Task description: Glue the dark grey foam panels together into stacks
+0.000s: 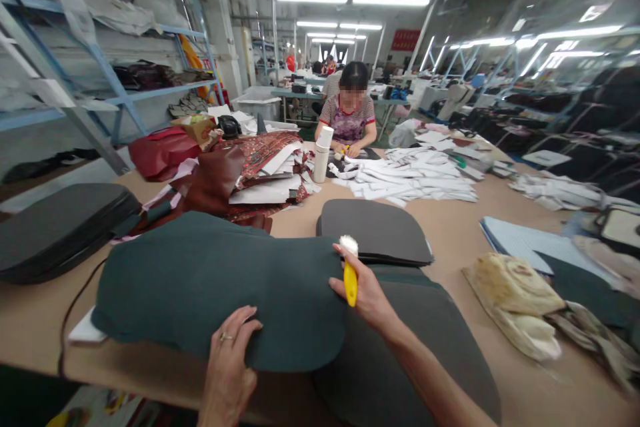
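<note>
A large dark green leather-like panel (175, 273) with rounded corners lies in front of me, its right end over dark grey panels. At its near edge is my left hand (233, 353), a ring on one finger. Its bent fingers rest on top of the panel; the thumb's tip is hidden, seemingly beneath the edge. My right hand (367, 290) holds a brush (351, 283) with a yellow handle and white bristles pointing up and away. Fingers of this same hand touch the green panel's right edge. Below lies a dark grey rounded panel (425, 340).
Beyond the green panel lies a stack of grey panels (375, 227). Farther back are a white bottle (323, 157), brown and patterned material (215, 173), and white strips (415, 173). A person (349, 110) works across the table. A cream cloth bundle (517, 293) lies right.
</note>
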Available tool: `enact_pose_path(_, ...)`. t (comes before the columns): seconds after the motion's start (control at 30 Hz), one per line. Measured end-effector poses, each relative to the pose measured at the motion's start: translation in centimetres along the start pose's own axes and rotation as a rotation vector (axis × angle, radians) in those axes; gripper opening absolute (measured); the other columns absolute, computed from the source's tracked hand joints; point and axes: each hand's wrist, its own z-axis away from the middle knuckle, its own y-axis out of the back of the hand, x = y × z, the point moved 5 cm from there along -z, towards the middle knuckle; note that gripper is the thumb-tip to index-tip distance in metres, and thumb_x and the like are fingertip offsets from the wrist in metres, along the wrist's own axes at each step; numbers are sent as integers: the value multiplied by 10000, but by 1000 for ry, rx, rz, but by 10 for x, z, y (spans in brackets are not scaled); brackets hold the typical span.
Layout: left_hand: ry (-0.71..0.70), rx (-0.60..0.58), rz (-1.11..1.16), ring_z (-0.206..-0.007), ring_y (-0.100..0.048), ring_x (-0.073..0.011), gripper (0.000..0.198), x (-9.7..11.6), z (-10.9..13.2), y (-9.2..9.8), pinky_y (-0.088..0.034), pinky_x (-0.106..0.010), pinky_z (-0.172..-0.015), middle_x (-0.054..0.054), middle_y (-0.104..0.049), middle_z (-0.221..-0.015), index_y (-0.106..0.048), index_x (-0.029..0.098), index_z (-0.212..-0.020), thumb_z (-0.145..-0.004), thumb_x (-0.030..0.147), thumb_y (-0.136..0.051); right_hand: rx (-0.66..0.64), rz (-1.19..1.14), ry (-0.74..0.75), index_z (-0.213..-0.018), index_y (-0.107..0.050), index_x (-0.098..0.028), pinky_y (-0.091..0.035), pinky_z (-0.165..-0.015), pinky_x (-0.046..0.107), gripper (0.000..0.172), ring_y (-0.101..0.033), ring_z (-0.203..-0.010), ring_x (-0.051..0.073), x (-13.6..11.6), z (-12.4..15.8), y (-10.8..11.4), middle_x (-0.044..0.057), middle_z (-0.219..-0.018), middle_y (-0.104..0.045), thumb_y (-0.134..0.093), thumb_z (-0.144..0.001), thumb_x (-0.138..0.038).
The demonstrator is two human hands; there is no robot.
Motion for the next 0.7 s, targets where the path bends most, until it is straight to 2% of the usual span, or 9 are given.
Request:
enact_pose_path(0.1,-64,-24,105,-1041,-545,-217,459,21,-5,1,-452,-359,-833,-59,-611,-1047,-500,219,-860,-515,-54,-370,44,122,-10,-1273,-468,-155,-385,-959,353,644,-501,-1125,238,15,26,54,108,-1271,-507,-603,-691,-395)
enact_pose_path(0.23,-133,-159,268,-1061,-531,-202,354,84,-8,-11,-452,-340,-867,-48,-610,-1057,-489,224,-831,-595,-28,-414,160,273,-92,-1275,-456,-197,-476,-824,337,655,-587,-970,225,61,73,133,105,-1173,-560,-615,-674,-404)
enact_pose_path(0.37,-159,-340,412,-1040,-538,-200,385,145,-3,-42,-443,-356,-892,-38,-619,-1031,-478,213,-792,-515,-42,-398,257,435,-150,-1268,-446,-179,-486,-760,336,654,-605,-808,208,109,114,195,64,-903,-602,-609,-686,-430)
enact_pose_path(0.43,-150,-414,434,-1032,-539,-199,365,160,-1,-56,-431,-375,-910,-39,-623,-1014,-481,207,-787,-540,-49,-400,294,509,-200,-1289,-427,-176,-479,-720,338,663,-597,-733,201,124,126,214,39,-820,-585,-580,-706,-455)
enact_pose_path(0.5,-143,-455,435,-1040,-533,-202,317,167,-1,-67,-416,-398,-926,-48,-623,-1003,-488,202,-796,-612,-43,-410,336,564,-226,-1294,-431,-187,-467,-696,338,653,-587,-704,201,129,133,227,33,-812,-580,-559,-717,-463)
enact_pose_path(0.7,-110,-498,438,-1077,-511,-209,158,166,-6,-77,-414,-401,-906,-63,-614,-1007,-514,200,-790,-768,50,-470,386,543,-192,-1253,-477,-188,-437,-635,311,600,-550,-650,184,136,129,238,16,-754,-563,-547,-731,-478)
